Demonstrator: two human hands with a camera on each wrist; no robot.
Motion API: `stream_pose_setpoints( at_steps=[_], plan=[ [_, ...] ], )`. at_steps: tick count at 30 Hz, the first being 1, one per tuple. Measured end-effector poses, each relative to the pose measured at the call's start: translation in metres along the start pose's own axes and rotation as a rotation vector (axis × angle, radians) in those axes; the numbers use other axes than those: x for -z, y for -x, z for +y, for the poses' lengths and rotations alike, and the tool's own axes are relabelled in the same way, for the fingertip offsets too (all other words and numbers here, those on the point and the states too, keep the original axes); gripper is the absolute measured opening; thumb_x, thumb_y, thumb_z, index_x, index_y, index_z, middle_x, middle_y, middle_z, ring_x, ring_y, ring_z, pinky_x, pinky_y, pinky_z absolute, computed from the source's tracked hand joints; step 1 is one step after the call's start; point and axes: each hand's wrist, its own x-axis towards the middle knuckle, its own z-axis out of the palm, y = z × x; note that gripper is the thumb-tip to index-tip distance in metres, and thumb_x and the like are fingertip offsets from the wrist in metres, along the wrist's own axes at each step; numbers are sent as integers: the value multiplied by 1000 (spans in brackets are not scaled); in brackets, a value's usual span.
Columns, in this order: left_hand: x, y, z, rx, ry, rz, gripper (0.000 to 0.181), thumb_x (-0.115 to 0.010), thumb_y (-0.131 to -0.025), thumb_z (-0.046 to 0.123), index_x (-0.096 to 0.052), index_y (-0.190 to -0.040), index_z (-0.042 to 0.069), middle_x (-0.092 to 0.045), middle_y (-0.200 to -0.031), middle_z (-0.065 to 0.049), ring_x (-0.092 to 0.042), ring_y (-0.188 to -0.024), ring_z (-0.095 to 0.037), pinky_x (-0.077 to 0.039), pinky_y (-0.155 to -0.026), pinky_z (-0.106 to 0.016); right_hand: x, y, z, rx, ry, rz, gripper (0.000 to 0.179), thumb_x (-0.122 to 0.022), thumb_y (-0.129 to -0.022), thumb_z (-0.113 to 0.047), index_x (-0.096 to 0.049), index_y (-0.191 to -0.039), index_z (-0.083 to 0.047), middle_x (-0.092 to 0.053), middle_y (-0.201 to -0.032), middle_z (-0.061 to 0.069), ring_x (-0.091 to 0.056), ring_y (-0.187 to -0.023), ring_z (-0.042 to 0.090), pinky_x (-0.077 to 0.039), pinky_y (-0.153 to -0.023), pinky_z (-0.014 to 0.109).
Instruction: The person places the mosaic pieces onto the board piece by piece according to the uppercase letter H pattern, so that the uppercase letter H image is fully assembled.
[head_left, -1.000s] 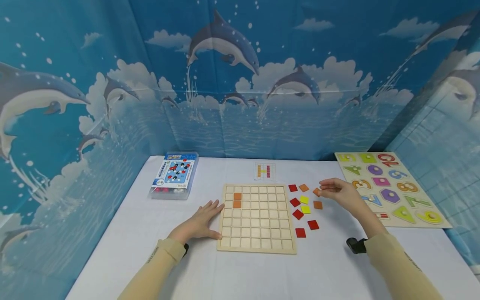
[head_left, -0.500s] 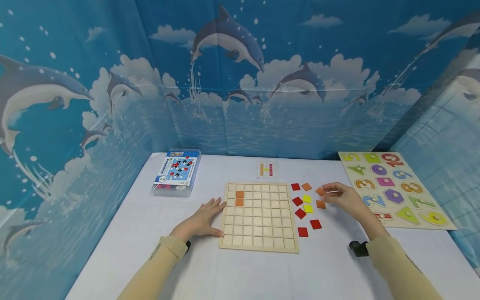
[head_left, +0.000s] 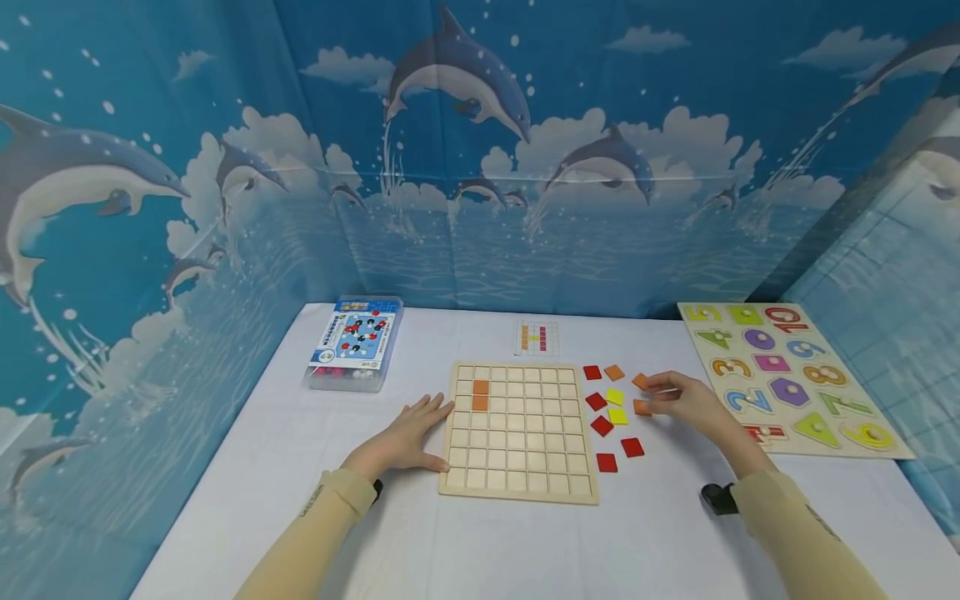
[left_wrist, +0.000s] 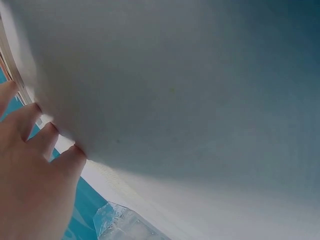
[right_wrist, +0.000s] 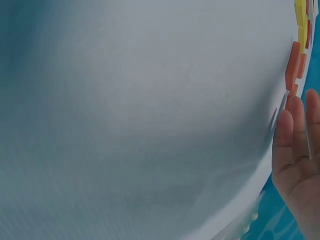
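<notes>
My left hand (head_left: 397, 439) lies spread at the left edge of a wooden grid board (head_left: 519, 498), fingertips and thumb at its rim. Two orange square tiles (head_left: 481, 395) sit one below the other in the board's upper left. To the right of the board, my right hand (head_left: 684, 402) reaches over loose orange tiles, its fingertips right at the nearer orange tile (head_left: 642, 407) and close to another orange tile (head_left: 640, 381). In the right wrist view, the fingers (right_wrist: 285, 131) extend toward an orange tile (right_wrist: 292, 67); the thumb is hidden.
Several red tiles (head_left: 602, 426), two yellow tiles (head_left: 617, 416) and another orange tile (head_left: 614, 372) lie beside the board. Behind it is a printed pattern card (head_left: 537, 338). A plastic case (head_left: 354, 343) stands back left; a number puzzle board (head_left: 787, 379) lies at the right.
My right hand has come slightly nearer, from the upper orange tile to the lower one, which its fingertips now partly cover. The left hand stays at the board. The head view has shifted slightly.
</notes>
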Motion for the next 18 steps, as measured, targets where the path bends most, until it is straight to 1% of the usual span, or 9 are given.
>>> stream_pose_setpoints(
  at_steps=[3, 6, 10, 15, 18],
  plan=[
    [0, -1, 0, 9, -4, -3, 99, -84, -76, 37, -31, -155, 11, -20, -164, -14, -12, -153, -35, -12, -124, -56, -1, -1, 0, -1, 4, -6, 59, -70, -91, -34, -51, -135, 0, -56, -132, 25, -53, -114, 36, -51, -94, 49],
    [0, -1, 1, 13, -7, -5, 99, -84, -76, 37, -31, -155, 12, -20, -164, -14, -12, -153, -35, -12, -124, -56, -2, -1, 1, 6, 14, -11, 59, -71, -90, -34, -52, -133, 2, -59, -128, 24, -54, -110, 33, -52, -90, 43],
    [-1, -1, 1, 25, -14, -10, 99, -84, -76, 38, -31, -155, 12, -20, -164, -13, -11, -153, -34, -12, -125, -55, -4, -2, 1, 13, 44, -13, 53, -71, -90, -30, -55, -130, 2, -61, -124, 23, -55, -107, 32, -51, -84, 34],
    [-1, -2, 1, 30, -17, -9, 99, -84, -76, 38, -31, -155, 13, -20, -165, -13, -11, -153, -34, -11, -125, -54, -6, -4, 0, 6, 83, 0, 48, -71, -90, -26, -58, -128, 1, -61, -121, 22, -55, -106, 33, -51, -83, 33],
    [0, -1, 2, 32, -13, -10, 99, -84, -76, 37, -31, -156, 13, -19, -165, -12, -11, -153, -34, -11, -125, -54, -6, -5, 0, -3, 88, 10, 46, -72, -89, -24, -59, -126, 0, -61, -118, 22, -54, -104, 33, -51, -82, 33]
  ],
)
